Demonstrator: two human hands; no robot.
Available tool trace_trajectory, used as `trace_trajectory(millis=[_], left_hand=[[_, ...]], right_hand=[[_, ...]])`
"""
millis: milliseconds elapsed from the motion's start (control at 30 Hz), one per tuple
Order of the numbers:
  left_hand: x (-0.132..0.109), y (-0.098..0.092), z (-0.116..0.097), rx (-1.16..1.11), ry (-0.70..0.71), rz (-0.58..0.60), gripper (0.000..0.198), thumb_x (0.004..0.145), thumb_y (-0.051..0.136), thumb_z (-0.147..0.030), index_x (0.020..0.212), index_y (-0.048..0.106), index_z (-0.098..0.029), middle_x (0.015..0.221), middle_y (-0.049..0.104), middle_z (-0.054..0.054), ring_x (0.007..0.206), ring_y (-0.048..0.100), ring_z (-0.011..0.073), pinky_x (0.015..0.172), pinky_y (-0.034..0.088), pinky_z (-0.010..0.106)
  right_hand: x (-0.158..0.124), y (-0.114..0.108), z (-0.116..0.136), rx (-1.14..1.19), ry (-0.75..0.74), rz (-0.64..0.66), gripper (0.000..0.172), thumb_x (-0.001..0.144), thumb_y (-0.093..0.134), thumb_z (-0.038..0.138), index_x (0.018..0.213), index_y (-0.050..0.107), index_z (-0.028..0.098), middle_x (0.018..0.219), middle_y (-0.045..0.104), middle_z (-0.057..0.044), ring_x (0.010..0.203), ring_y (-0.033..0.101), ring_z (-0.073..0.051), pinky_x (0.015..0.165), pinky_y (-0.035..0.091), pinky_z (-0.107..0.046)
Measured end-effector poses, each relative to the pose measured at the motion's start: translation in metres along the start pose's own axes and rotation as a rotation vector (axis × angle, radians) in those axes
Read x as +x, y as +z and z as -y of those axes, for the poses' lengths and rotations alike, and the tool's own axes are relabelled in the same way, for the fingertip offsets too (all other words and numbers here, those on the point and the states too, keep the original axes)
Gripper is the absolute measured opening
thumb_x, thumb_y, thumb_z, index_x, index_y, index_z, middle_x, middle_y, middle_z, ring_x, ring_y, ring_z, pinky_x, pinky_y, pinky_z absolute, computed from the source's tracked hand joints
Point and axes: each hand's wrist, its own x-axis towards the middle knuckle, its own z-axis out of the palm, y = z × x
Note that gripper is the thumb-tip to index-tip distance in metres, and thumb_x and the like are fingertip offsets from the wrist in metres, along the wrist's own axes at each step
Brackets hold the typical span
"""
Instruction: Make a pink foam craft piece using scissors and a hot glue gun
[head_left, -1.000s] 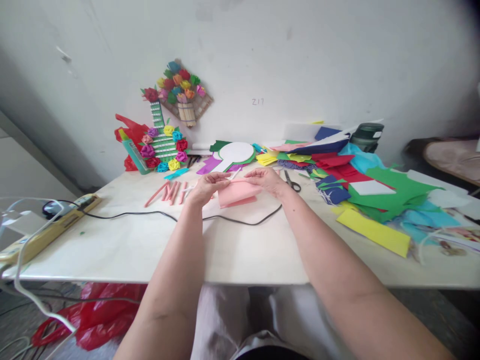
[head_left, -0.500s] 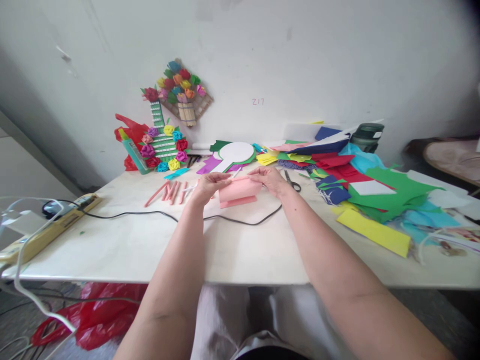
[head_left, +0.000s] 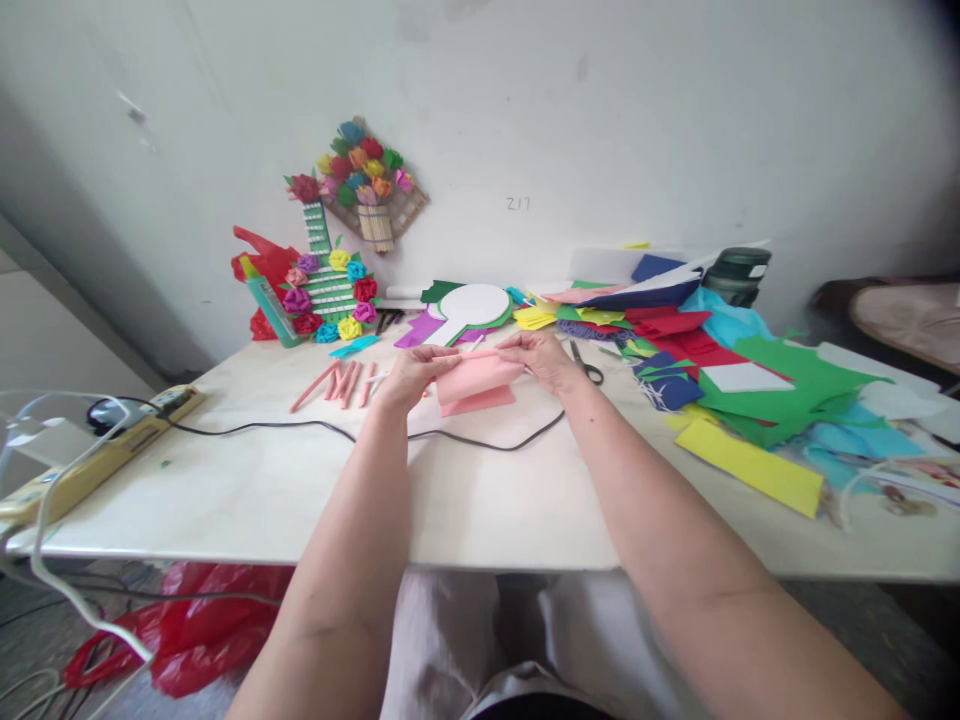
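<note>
A sheet of pink paper (head_left: 480, 383) is stretched between my two hands above the white table. My left hand (head_left: 415, 378) pinches its upper left corner, and my right hand (head_left: 538, 360) grips the upper right one. Along the top the edge looks curled over between the fingers. The lower part of the sheet bends back in a fold near the tabletop. Left of my left hand lie several thin pink paper rolls (head_left: 347, 384). Black-handled scissors (head_left: 589, 368) rest just right of my right hand.
A black cable (head_left: 480, 441) crosses the table in front of the paper. Coloured paper sheets (head_left: 780, 385) pile up at the right. A glue bottle (head_left: 271, 308) and a flower-covered paper guitar (head_left: 330, 290) stand back left. A power strip (head_left: 112, 450) lies at the left edge.
The top edge of the pink paper seems slightly more curled, and the sheet tilts a little. Both hands stay almost in place.
</note>
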Motion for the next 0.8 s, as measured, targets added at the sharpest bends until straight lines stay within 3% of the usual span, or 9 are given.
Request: trace_trajectory(millis=[400, 800], left_hand=[[-0.0038, 0.0047, -0.0068, -0.095, 0.011, -0.047, 0.038, 0.045, 0.082, -0.03, 0.077, 0.071, -0.013, 0.068, 0.066, 0.005, 0.064, 0.059, 0.0148, 0.061, 0.044, 0.027], [-0.0013, 0.0018, -0.0012, -0.034, 0.054, -0.043, 0.032, 0.047, 0.082, -0.03, 0.073, 0.072, -0.015, 0.069, 0.066, 0.004, 0.063, 0.057, 0.0137, 0.061, 0.043, 0.026]], right_hand=[[-0.0006, 0.0006, 0.0007, 0.014, 0.055, -0.015, 0.023, 0.046, 0.077, 0.026, 0.066, 0.069, 0.018, 0.061, 0.062, 0.002, 0.056, 0.05, -0.009, 0.053, 0.038, -0.023], [0.0012, -0.003, -0.0064, 0.001, 0.06, -0.024, 0.023, 0.053, 0.076, 0.034, 0.067, 0.069, 0.017, 0.061, 0.062, 0.001, 0.057, 0.051, -0.01, 0.055, 0.04, -0.023]])
